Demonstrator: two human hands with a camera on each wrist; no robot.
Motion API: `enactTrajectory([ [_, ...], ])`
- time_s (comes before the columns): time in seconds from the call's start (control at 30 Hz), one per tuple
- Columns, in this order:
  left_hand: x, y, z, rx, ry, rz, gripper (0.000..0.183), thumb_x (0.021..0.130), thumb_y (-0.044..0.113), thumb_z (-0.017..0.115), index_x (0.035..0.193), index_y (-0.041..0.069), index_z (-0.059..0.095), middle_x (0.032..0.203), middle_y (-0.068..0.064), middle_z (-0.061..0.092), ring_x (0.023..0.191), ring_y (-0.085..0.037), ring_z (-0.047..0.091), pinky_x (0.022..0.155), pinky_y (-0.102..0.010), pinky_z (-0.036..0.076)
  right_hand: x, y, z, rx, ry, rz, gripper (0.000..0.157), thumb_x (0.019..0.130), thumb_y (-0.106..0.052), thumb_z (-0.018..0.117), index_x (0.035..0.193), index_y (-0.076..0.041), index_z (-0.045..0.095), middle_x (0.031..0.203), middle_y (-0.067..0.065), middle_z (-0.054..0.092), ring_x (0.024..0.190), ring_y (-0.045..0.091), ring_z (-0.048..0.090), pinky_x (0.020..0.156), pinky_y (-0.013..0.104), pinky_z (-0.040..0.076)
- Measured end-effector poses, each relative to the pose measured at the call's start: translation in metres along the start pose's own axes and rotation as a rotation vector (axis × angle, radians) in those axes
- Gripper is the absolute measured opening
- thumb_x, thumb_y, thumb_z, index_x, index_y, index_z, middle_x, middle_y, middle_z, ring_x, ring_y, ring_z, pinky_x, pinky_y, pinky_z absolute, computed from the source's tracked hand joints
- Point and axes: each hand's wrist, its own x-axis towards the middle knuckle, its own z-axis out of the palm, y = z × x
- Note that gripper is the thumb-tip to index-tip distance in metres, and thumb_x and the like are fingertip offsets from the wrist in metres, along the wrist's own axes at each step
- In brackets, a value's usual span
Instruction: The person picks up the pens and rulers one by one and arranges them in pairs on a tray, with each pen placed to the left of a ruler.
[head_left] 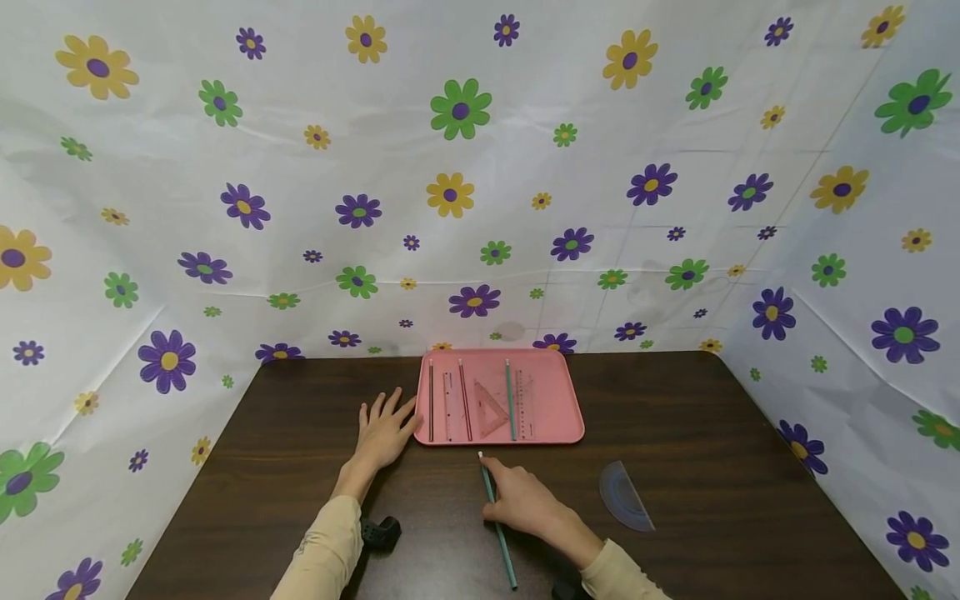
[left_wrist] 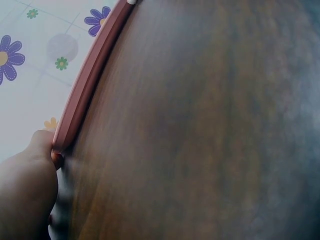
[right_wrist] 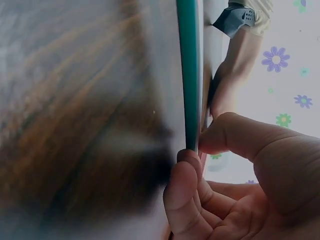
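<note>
In the head view my right hand (head_left: 522,502) pinches a green pencil (head_left: 502,537) between thumb and fingers, over the table in front of the tray. Its white-tipped end points to the tray; the right wrist view shows the green shaft (right_wrist: 189,75) running into the fingertips. My left hand (head_left: 382,437) lies with fingers spread at the near left side of the pink tray (head_left: 558,417), touching its rim. Inside the tray lie a dark pencil (head_left: 431,404), a red pencil (head_left: 465,400), another green pencil (head_left: 511,400), two clear rulers and a clear set square (head_left: 489,412).
A clear protractor (head_left: 627,498) lies on the dark wooden table (head_left: 697,433), right of my right hand. Flower-patterned white sheeting (head_left: 510,183) stands behind the table and along both sides. A black wrist device (head_left: 381,534) sits by my left sleeve.
</note>
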Motion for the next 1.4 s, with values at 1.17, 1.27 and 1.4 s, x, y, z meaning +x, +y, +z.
enactTrajectory([
  [1.17, 0.001, -0.001, 0.000, -0.011, 0.010, 0.013, 0.056, 0.103, 0.050, 0.043, 0.151, 0.020, 0.045, 0.164, -0.015, 0.025, 0.151, -0.045, 0.015, 0.116, -0.070, 0.002, 0.040, 0.049, -0.074, 0.126, 0.204, 0.224, 0.071, 0.087, -0.010, 0.071, 0.150, -0.005, 0.039, 0.065, 0.002, 0.059, 0.045, 0.020, 0.059, 0.039, 0.025, 0.043],
  [1.27, 0.000, -0.001, 0.000, -0.009, 0.010, 0.013, 0.056, 0.103, 0.050, 0.043, 0.151, 0.021, 0.045, 0.164, -0.015, 0.025, 0.151, -0.045, 0.015, 0.116, -0.070, 0.002, 0.044, 0.053, -0.077, 0.117, 0.202, 0.232, 0.071, 0.087, -0.010, 0.070, 0.150, -0.003, 0.039, 0.063, 0.003, 0.059, 0.045, 0.018, 0.058, 0.039, 0.026, 0.044],
  [1.4, -0.001, -0.002, 0.000, -0.008, 0.013, 0.015, 0.056, 0.103, 0.050, 0.043, 0.151, 0.021, 0.045, 0.164, -0.015, 0.025, 0.151, -0.044, 0.015, 0.117, -0.069, 0.002, 0.051, 0.057, -0.080, 0.082, 0.214, 0.236, 0.069, 0.087, -0.011, 0.070, 0.149, -0.003, 0.041, 0.062, 0.002, 0.058, 0.043, 0.015, 0.054, 0.039, 0.025, 0.042],
])
